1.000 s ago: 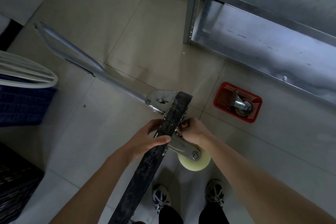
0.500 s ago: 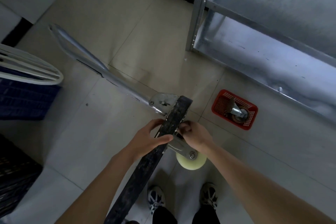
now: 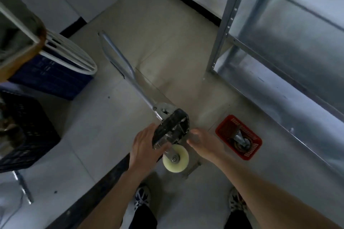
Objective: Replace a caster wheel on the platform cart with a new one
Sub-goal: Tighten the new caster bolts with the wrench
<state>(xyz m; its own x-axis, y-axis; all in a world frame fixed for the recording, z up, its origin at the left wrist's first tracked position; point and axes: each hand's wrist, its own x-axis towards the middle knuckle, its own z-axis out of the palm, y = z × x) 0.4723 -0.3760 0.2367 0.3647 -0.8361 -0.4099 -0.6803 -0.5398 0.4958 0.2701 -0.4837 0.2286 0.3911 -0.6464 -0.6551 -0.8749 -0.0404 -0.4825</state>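
Note:
The black platform cart (image 3: pixel 172 129) stands on edge in front of me, its silver handle (image 3: pixel 128 72) lying out across the floor to the upper left. A pale cream caster wheel (image 3: pixel 176 158) in a metal bracket hangs from the deck's underside. My left hand (image 3: pixel 145 148) grips the deck's edge beside the bracket. My right hand (image 3: pixel 202 142) hovers just right of the deck, blurred, fingers loosely curled, holding nothing that I can see. A red basket (image 3: pixel 223 128) on the floor to the right holds another caster with a dark wheel (image 3: pixel 240 140).
Galvanised metal shelving (image 3: pixel 279 65) fills the right side, its upright post (image 3: pixel 225 24) close to the cart. A blue crate (image 3: pixel 50 78) and a white wire rack (image 3: pixel 70 52) sit at the left, a black crate (image 3: pixel 22 128) below them. My shoes (image 3: pixel 142 197) stand under the cart.
The view has tilted up and back. My right hand has come off the caster bracket and moved right. My left hand has slid down the deck edge, and the deck has turned.

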